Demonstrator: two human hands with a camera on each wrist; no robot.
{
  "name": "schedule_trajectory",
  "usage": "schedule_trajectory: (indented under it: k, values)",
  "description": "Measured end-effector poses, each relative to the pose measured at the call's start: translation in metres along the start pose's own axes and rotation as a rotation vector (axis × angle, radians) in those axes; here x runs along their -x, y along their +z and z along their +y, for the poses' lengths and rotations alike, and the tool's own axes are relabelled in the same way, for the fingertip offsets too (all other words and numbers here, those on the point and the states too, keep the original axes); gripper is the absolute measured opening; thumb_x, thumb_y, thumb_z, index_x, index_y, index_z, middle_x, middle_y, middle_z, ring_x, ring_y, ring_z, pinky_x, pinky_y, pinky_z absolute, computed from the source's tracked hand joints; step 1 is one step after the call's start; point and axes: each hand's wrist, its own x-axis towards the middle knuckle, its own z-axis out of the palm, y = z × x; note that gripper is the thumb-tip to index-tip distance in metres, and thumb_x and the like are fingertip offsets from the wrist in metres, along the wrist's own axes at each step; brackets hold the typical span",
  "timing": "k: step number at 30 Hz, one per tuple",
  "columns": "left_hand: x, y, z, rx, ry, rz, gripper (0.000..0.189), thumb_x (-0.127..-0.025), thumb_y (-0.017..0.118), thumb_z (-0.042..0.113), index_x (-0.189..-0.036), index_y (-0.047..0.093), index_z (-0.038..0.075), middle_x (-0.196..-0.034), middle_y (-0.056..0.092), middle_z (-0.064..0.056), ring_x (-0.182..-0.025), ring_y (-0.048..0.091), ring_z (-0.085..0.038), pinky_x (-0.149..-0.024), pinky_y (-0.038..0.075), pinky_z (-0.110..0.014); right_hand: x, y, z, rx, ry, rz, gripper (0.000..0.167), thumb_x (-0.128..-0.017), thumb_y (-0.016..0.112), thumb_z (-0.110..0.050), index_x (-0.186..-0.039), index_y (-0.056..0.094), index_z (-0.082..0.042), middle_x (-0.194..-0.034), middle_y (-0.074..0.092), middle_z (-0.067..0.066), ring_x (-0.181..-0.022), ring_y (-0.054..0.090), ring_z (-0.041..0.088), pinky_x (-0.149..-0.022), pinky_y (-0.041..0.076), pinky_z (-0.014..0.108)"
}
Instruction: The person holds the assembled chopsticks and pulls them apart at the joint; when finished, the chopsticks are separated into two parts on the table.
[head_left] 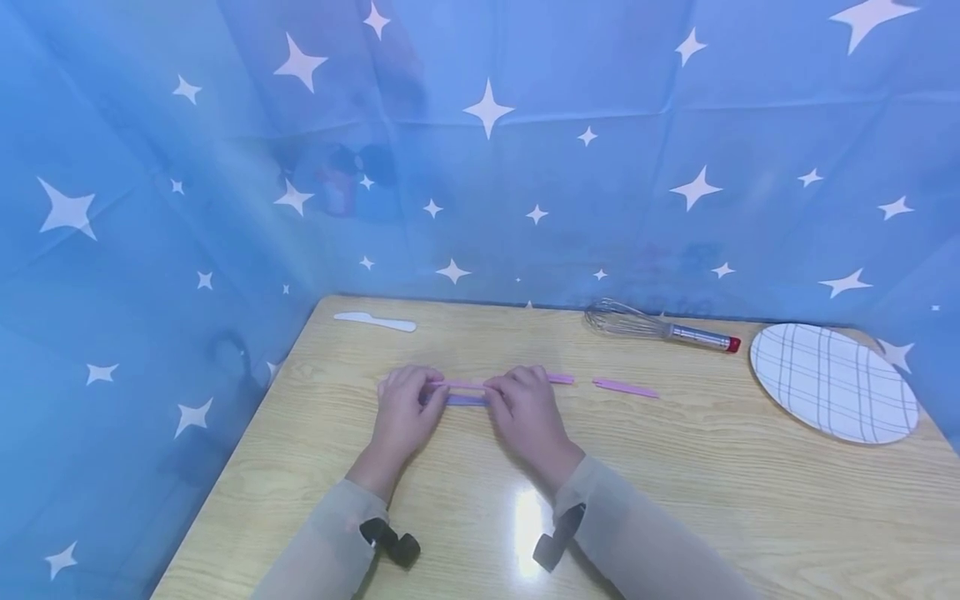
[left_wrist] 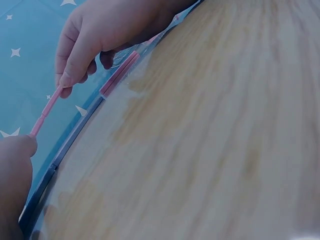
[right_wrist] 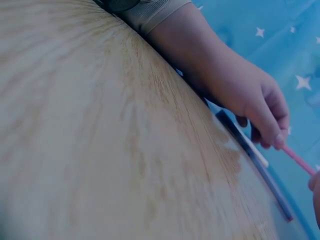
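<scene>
Between their fingertips my left hand (head_left: 403, 408) and right hand (head_left: 529, 417) pinch a thin pink stick (head_left: 465, 384), one near each end. In the left wrist view this stick (left_wrist: 50, 104) shows a step in thickness partway along. Just in front of it a blue stick (head_left: 467, 401) lies on the table, its ends hidden by my hands in the head view. Another pink stick (head_left: 561, 378) pokes out beyond my right hand. Farther right lies a separate pink stick (head_left: 626, 388). The right wrist view shows my left thumb and fingers closed on the held stick (right_wrist: 300, 160).
A white plastic knife (head_left: 375, 321) lies at the table's back left. Along the back edge rests a whisk (head_left: 703, 337) with a red-tipped handle. A checked white plate (head_left: 832, 383) is at the far right. Blue star-patterned cloth (head_left: 487, 183) hangs behind and to the left.
</scene>
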Motion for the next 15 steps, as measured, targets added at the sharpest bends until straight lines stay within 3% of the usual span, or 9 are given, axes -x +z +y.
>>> schedule_trajectory:
  k: [10,15]
  values:
    - [0.002,0.000,0.000,-0.011,0.065,0.040,0.018,-0.095,0.080,0.027,-0.107,0.075,0.014,-0.105,0.073,0.000,-0.104,0.061,-0.024,-0.102,0.038,-0.048,0.004,-0.005,0.001,0.007,0.005,-0.020,0.014,-0.102,0.073,-0.021,-0.108,0.082,-0.012,-0.096,0.068,-0.003,-0.098,0.055,0.021,-0.089,0.046,0.039]
    - [0.002,0.002,0.003,-0.033,0.144,0.066,0.019,-0.093,0.083,0.027,-0.103,0.075,0.013,-0.096,0.071,0.001,-0.093,0.062,-0.022,-0.094,0.048,-0.047,0.010,-0.011,0.002,-0.008,0.031,-0.045,0.014,-0.103,0.072,-0.023,-0.109,0.082,-0.014,-0.096,0.067,-0.007,-0.099,0.054,0.020,-0.091,0.045,0.040]
